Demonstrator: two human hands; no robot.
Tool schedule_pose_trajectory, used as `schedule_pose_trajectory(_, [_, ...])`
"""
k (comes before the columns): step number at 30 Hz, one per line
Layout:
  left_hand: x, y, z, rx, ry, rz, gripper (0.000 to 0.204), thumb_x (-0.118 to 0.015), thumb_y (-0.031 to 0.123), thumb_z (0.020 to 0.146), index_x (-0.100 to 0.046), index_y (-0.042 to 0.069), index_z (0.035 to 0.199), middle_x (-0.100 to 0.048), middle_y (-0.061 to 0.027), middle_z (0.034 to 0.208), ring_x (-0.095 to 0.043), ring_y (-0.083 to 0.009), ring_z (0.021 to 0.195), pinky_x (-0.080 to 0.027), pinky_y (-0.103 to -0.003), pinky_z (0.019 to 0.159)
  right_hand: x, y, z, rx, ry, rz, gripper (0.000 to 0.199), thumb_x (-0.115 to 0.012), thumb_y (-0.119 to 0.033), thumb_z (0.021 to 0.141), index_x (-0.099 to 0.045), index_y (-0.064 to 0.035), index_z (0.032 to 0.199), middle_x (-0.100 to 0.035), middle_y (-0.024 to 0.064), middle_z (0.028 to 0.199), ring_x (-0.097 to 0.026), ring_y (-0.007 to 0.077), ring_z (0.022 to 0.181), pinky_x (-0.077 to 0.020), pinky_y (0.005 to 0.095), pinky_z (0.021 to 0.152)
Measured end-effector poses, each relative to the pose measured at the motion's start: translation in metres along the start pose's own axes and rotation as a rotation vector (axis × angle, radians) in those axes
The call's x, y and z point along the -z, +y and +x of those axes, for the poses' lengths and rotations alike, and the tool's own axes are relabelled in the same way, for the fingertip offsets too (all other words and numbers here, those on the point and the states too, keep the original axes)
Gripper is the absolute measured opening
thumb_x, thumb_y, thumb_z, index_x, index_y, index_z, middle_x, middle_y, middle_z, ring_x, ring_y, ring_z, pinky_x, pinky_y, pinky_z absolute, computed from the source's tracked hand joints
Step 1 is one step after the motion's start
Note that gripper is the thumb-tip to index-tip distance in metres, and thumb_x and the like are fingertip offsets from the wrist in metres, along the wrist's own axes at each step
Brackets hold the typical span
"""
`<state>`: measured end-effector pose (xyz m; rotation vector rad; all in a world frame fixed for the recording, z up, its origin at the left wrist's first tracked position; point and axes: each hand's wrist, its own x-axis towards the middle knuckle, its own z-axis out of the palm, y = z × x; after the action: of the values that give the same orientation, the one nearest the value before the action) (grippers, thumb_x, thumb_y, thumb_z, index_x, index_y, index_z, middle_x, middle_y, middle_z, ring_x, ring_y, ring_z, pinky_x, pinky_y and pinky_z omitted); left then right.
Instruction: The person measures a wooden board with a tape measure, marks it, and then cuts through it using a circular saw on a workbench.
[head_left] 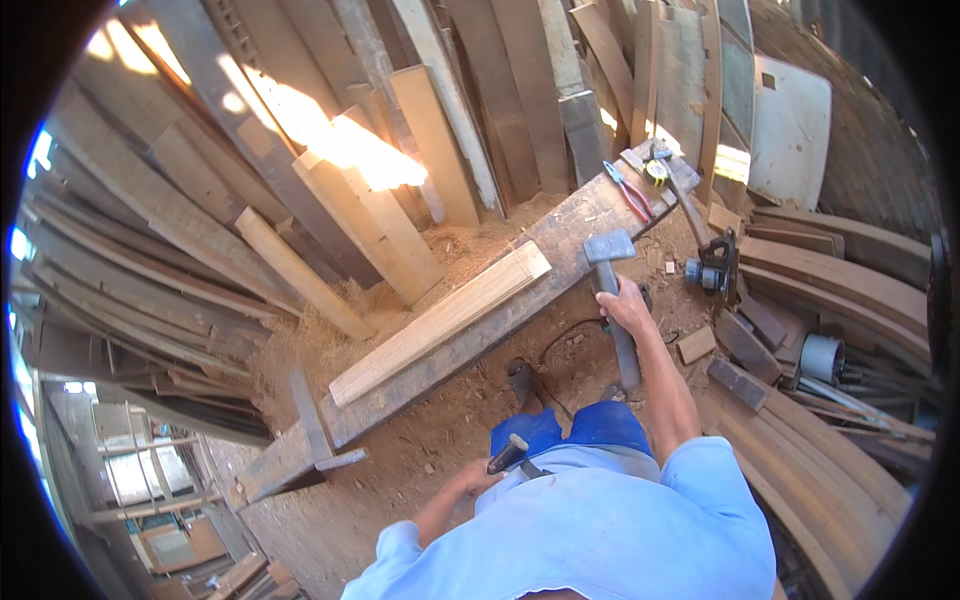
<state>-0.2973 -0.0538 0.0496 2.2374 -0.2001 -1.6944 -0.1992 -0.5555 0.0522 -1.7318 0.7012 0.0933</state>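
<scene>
My right hand point(625, 303) is wrapped round the handle of a grey, block-headed mallet point(608, 246), its head pointing away from me near the bench's right part. Low in front of my waist, my left hand point(480, 478) is closed on a short tool with a dark round handle point(510, 454) and a pale end; its far part is hidden, so its kind is unclear. Across the bench point(470, 338) lies a pale wooden board point(440, 320), apart from both hands. A try square point(313, 422) rests at the bench's left part.
Red-handled pliers point(632, 196) and a yellow tape measure point(656, 172) lie at the bench's far right end. To the right sits a power tool point(712, 268) near stacked curved timbers point(840, 490). Planks point(435, 140) lean behind the bench, with wood shavings point(462, 243) at their feet.
</scene>
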Motion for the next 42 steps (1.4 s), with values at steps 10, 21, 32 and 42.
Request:
schedule_pose_trajectory(10, [-0.109, -0.006, -0.058, 0.134, 0.166, -0.717, 0.029, -0.079, 0.035, 0.087, -0.074, 0.011, 0.103, -0.072, -0.003, 0.088, -0.066, -0.0161, 0.083, -0.054, -0.037, 0.075, -0.023, 0.017, 0.04, -0.264, -0.148, -0.395, 0.071, -0.065, -0.027, 0.092, -0.032, 0.0103, 0.143, -0.057, 0.0402, 0.135, -0.058, 0.0467, 0.131, -0.0458, 0.0497, 0.11])
schedule_pose_trajectory(21, [-0.087, 0.019, -0.101, -0.012, 0.534, -1.588, 0.04, -0.077, 0.044, 0.094, -0.055, 0.014, 0.11, -0.055, -0.0026, 0.077, -0.055, -0.0162, 0.057, -0.046, -0.032, 0.05, -0.01, 0.024, 0.061, -0.284, -0.12, -0.512, 0.064, -0.061, -0.016, 0.088, -0.035, 0.0101, 0.14, -0.058, 0.0362, 0.137, -0.057, 0.0454, 0.132, -0.0456, 0.0495, 0.112])
schedule_pose_trajectory(32, [0.102, 0.016, -0.129, -0.369, 1.325, -1.017, 0.015, -0.063, 0.017, 0.103, -0.053, 0.007, 0.096, -0.054, -0.0004, 0.073, -0.053, -0.0117, 0.063, -0.045, -0.032, 0.056, 0.002, 0.022, 0.089, -0.145, -0.141, -0.676, 0.042, -0.064, -0.022, 0.087, -0.059, 0.0104, 0.114, -0.073, 0.0292, 0.098, -0.074, 0.0395, 0.092, -0.0599, 0.0464, 0.078])
schedule_pose_trajectory(42, [0.302, 0.193, -0.051, -1.041, 1.037, -0.918, 0.02, -0.064, 0.001, 0.093, -0.056, 0.008, 0.11, -0.064, -0.0036, 0.086, -0.067, -0.0157, 0.085, -0.057, -0.034, 0.076, 0.019, -0.041, 0.018, -0.214, -0.17, 0.115, 0.013, -0.07, -0.012, 0.087, -0.065, -0.0007, 0.091, -0.068, 0.0074, 0.074, -0.065, 0.0155, 0.059, -0.0516, 0.03, 0.054])
